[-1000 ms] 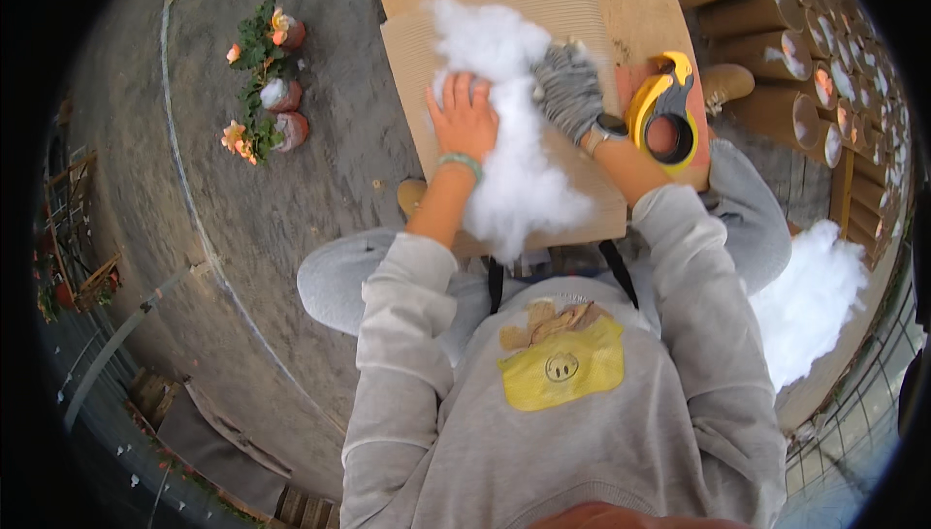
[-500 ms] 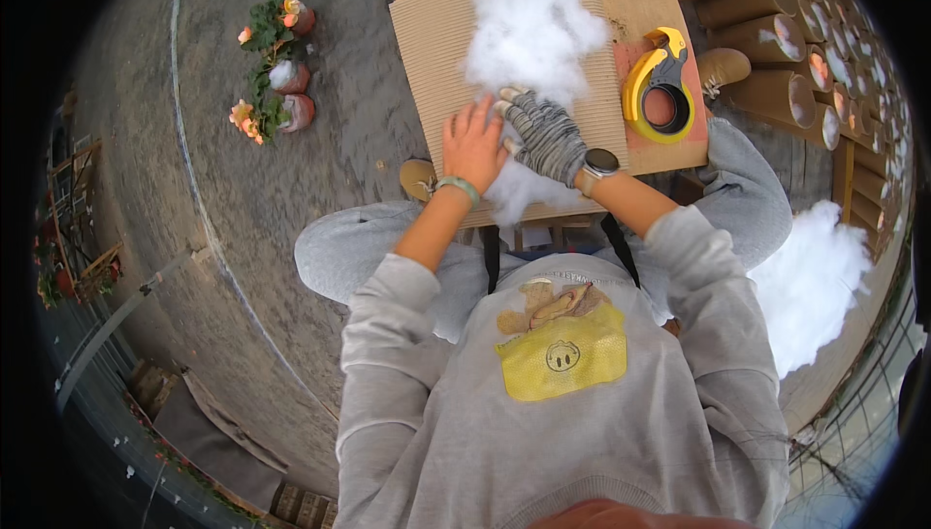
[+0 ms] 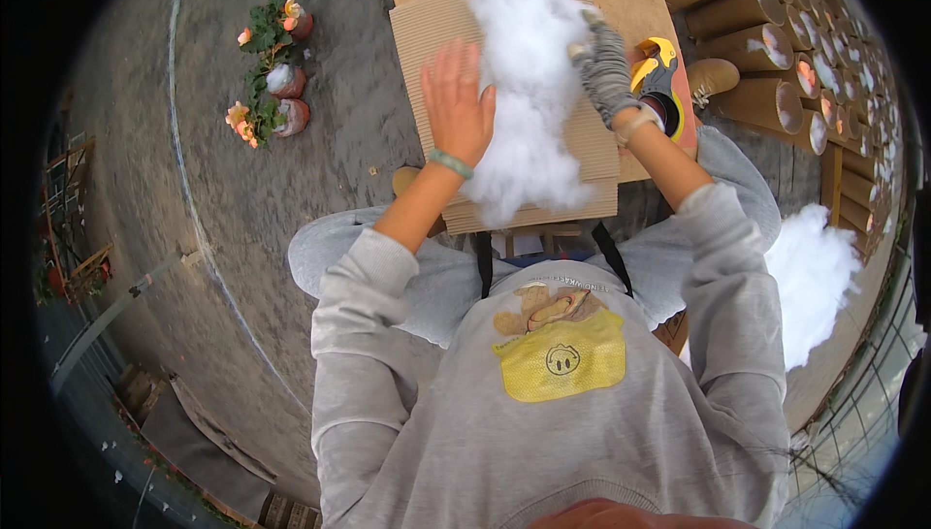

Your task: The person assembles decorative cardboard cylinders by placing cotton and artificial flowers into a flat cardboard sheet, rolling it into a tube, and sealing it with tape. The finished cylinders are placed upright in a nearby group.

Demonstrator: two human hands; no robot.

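A strip of white fluffy stuffing (image 3: 531, 93) stretches lengthwise over a sheet of ribbed corrugated cardboard (image 3: 596, 175) on a low table. At its left edge my left hand (image 3: 456, 102), bare, is open with the fingers stretched out, slightly blurred. My right hand (image 3: 609, 73), in a grey striped glove with bare fingertips, is at the fluff's right edge. Its thumb and fingertips are apart, and it does not appear to grip anything. Beside my right wrist lies a yellow and black tape dispenser (image 3: 652, 68), partly covered by that wrist.
Several potted plants with peach flowers (image 3: 272, 64) stand on the floor at left. Brown cardboard tubes (image 3: 737, 13) are stacked at right, some with white fluff and blossoms at their ends. A white fluffy heap (image 3: 810, 282) lies by my right knee.
My hands have moved apart and away from me, to either side of the stuffing. The white fluff now forms one longer strip toward the cardboard's near edge.
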